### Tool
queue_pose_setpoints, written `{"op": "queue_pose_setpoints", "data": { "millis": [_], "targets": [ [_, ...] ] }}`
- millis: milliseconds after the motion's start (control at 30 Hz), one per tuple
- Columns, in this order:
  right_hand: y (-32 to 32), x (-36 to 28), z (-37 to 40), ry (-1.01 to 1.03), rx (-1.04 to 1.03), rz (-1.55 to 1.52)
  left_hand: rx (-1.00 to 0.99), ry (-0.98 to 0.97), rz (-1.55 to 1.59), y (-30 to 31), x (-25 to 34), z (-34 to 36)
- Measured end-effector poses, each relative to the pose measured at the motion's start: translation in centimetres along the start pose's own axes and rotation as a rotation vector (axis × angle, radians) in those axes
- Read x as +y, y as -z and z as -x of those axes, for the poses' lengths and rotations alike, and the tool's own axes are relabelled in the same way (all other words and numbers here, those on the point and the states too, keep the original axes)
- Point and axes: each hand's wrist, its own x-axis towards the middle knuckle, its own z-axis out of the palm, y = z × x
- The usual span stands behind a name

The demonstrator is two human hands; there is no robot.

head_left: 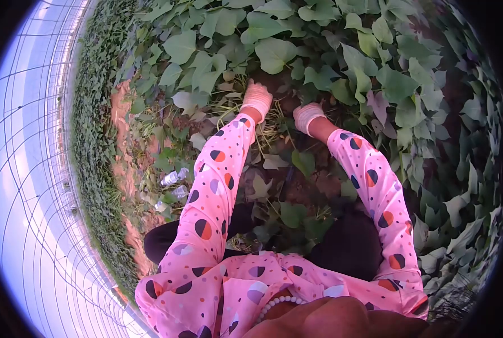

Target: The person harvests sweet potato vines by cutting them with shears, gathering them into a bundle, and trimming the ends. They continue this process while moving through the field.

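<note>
My left hand (257, 97), in a pale, dirt-stained glove, is closed low among the plants, its fingers curled away from view. What it grips, if anything, is hidden. Close by on the right, my right hand (307, 117) in the same kind of glove is also curled shut, its fingertips out of sight near the soil. Thin pale stems (269, 130) lie around and between both hands. Broad green leaves (276, 55) overhang them just beyond. Dark soil (288, 104) shows in the gap between the gloves.
Dense leafy vines (409, 84) spread ahead and to the right. Clear plastic bottles (175, 177) lie on the ground left of my left arm. A strip of reddish bare earth (128, 163) runs along the left, beyond it more vines and a wire grid (29, 146).
</note>
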Motion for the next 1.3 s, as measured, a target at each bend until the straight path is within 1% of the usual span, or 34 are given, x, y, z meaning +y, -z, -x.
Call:
{"op": "queue_pose_setpoints", "data": {
  "millis": [67,133,200,233,267,300,333,367,400,433,467,500,533,567,600,633,667,700,733,767,800,867,900,933,1000,1033,1067,1100,1133,1167,1200,1267,1300],
  "targets": [
    [-0.7,0.8,0.3,0.002,-0.011,-0.052,0.099,0.128,0.109,-1.1,-0.2,1.2],
    [0.5,1.2,2.9,-0.06,-0.034,-0.324,0.359,0.267,0.29,-1.8,-0.6,3.5],
    [-1.4,2.3,4.2,-0.161,0.12,-0.482,0.634,0.526,0.553,-3.2,-1.7,6.9],
    [-2.3,3.2,4.6,-0.182,0.149,-0.513,0.681,0.709,0.843,-1.9,-2.7,9.7],
    [-3.2,4.4,5.0,-0.204,0.179,-0.544,0.87,0.848,0.992,-3.8,-4.1,11.9],
    [-4.0,5.2,5.7,-0.187,0.327,-0.56,1.066,0.987,1.137,-5.7,-5.9,14.3],
    [-5.0,6.4,6.6,-0.169,0.476,-0.576,1.377,1.023,1.31,-5.9,-7.3,17.3],
    [-10.8,9.6,5.6,0.016,0.594,0.224,1.495,1.197,1.32,-6.8,-9.4,20.6],
    [-10.6,10.6,6.2,-0.077,0.595,-0.054,1.722,1.178,1.418,-12.7,-12.2,23.5],
    [-11.1,11.9,6.6,-0.167,0.628,-0.332,1.87,1.113,1.46,-11.7,-12.9,25.5],
    [-9.4,12.1,8.0,-0.258,0.785,-0.763,2.02,1.035,1.494,-10.6,-13.6,27.5],
    [-9.8,12.8,7.8,-0.244,0.743,-0.92,2.166,0.946,1.516,-9.5,-14.3,29.5],
    [-10.1,13.2,7.7,-0.232,0.695,-1.077,2.124,0.972,1.392,-5.8,-13.3,29.5],
    [-9.0,12.3,8.3,-0.179,0.694,-1.062,2.126,0.981,1.384,-2.5,-11.9,29.4],
    [-6.9,10.5,9.3,-0.168,0.688,-1.062,1.655,1.106,1.219,0.7,-9.9,29.0],
    [-4.3,8.3,10.4,-0.158,0.461,-1.065,1.191,1.174,1.036,3.1,-8.0,28.4],
    [-2.7,6.8,10.8,-0.148,0.238,-1.058,1.074,1.038,0.9,4.5,-6.2,27.7],
    [-4.9,5.7,9.6,0.018,0.288,-0.981,0.706,0.964,1.14,4.1,-5.2,27.2],
    [-7.1,4.6,8.6,0.177,0.336,-0.903,0.451,0.812,1.019,4.2,-3.6,26.3],
    [-5.4,2.8,9.3,0.133,0.07,-1.133,0.207,0.599,1.026,4.2,-1.9,25.3],
    [-3.5,0.7,10.0,0.085,-0.209,-1.349,-0.04,0.455,0.953,3.8,0.3,23.8],
    [-5.3,-1.1,7.8,0.061,-0.37,-1.503,-0.349,0.203,0.83,3.9,4.7,21.3],
    [-5.2,-1.7,7.1,0.035,-0.43,-1.61,-0.335,0.129,0.859,2.9,6.6,20.4],
    [-5.2,-1.8,6.2,0.037,-0.428,-1.613,-0.23,0.116,0.879,2.0,8.4,19.8],
    [-4.6,-2.2,4.9,-0.118,-0.56,-1.4,-0.178,0.081,0.929,1.9,9.3,18.8],
    [-2.8,-2.3,5.8,-0.21,-0.474,-1.403,-0.077,0.146,0.92,1.0,9.2,18.4],
    [-3.2,-2.2,5.3,-0.206,-0.474,-1.402,0.026,0.211,0.906,0.3,8.7,17.8],
    [-4.3,-2.1,4.7,-0.154,-0.44,-1.465,0.089,0.281,0.857,1.3,7.5,17.8],
    [-5.0,-2.1,4.4,-0.104,-0.406,-1.528,0.199,0.32,0.853,0.3,6.3,17.0],
    [-5.9,-2.1,4.5,-0.153,-0.466,-1.529,0.301,0.358,0.843,-0.7,5.2,16.2],
    [-5.8,-2.1,5.1,-0.152,-0.465,-1.528,0.404,0.395,0.832,-1.3,4.1,15.4],
    [-5.0,-2.2,6.8,-0.097,-0.535,-1.494,0.477,0.364,0.783,-1.4,2.1,13.4],
    [-5.6,-2.1,7.0,-0.053,-0.556,-1.58,0.421,0.325,0.746,-0.6,1.5,12.8]
  ]
}}
